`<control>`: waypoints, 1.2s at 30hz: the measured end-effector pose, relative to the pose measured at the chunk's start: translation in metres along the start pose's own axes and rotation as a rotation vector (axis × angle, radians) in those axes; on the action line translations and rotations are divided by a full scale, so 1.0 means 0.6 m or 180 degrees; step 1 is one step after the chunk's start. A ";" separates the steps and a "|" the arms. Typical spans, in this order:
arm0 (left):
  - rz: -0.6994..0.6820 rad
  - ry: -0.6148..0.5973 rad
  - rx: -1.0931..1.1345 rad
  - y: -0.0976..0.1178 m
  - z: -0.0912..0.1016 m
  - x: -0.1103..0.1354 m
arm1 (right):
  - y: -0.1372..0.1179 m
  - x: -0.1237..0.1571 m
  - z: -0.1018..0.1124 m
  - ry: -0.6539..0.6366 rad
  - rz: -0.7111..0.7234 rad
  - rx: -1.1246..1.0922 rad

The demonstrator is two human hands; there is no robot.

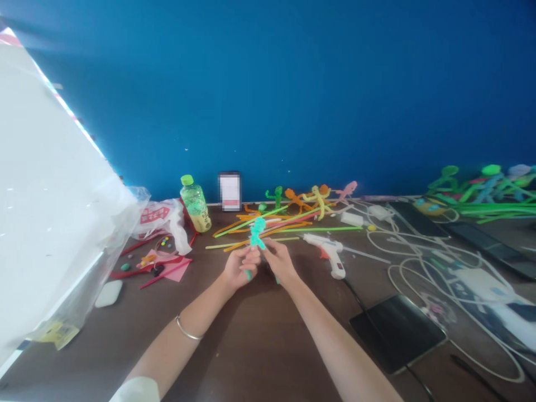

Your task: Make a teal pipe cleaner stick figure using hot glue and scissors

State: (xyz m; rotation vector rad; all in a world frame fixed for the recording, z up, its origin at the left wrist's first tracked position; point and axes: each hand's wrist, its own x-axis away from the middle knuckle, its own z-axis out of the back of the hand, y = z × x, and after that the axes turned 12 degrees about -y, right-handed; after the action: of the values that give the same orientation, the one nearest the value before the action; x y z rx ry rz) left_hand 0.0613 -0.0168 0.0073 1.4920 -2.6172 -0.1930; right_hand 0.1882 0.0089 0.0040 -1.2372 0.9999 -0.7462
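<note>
Between both hands, above the dark table (251, 340), is a turquoise pipe-cleaner figure (258, 228) with a round, coiled top. My left hand (242, 267) is closed around its lower left part, and a turquoise end pokes out below the fingers. On the other side my right hand (280, 261) pinches the figure's lower right part; another green end shows beneath that hand. The fingers cover most of the figure's lower half. Behind the hands lie loose orange, green and yellow pipe cleaners (226, 228).
A glue gun (330, 254) lies right of my hands, near a black tablet-like slab (397, 332) and tangled white cables (402, 268). A bottle (196, 204), a phone (230, 191) and several pipe-cleaner figures (320, 201) stand along the blue wall. Left are a plastic bag (159, 220) and pink paper (173, 267).
</note>
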 end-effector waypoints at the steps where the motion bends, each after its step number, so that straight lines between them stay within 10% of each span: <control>1: 0.0042 0.0004 0.0019 -0.001 0.000 0.002 | -0.001 0.001 0.002 -0.0165 -0.0140 -0.0308; 7: 0.0400 0.0049 0.0030 0.002 -0.001 0.009 | -0.005 0.007 0.011 -0.0665 -0.0553 -0.1418; 13: 0.0503 -0.0040 -0.0541 -0.002 0.000 -0.003 | -0.004 0.005 0.009 -0.0321 -0.0591 -0.1582; 22: -0.1691 0.0191 -0.3196 -0.035 0.011 -0.021 | -0.006 0.002 0.000 0.0542 -0.0391 -0.0544; 28: -0.1939 0.0824 -0.4149 -0.027 0.024 -0.020 | -0.011 0.012 -0.017 0.0884 0.0043 0.0527; 36: -0.1265 0.0509 -0.2299 -0.020 0.020 -0.025 | -0.005 0.009 -0.009 0.0563 0.0073 0.0293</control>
State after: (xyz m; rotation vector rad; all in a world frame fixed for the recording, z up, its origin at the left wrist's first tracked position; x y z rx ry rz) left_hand 0.0769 -0.0095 -0.0073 1.6077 -1.7873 -0.8971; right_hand 0.1855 0.0011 0.0059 -1.0926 1.1093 -0.8855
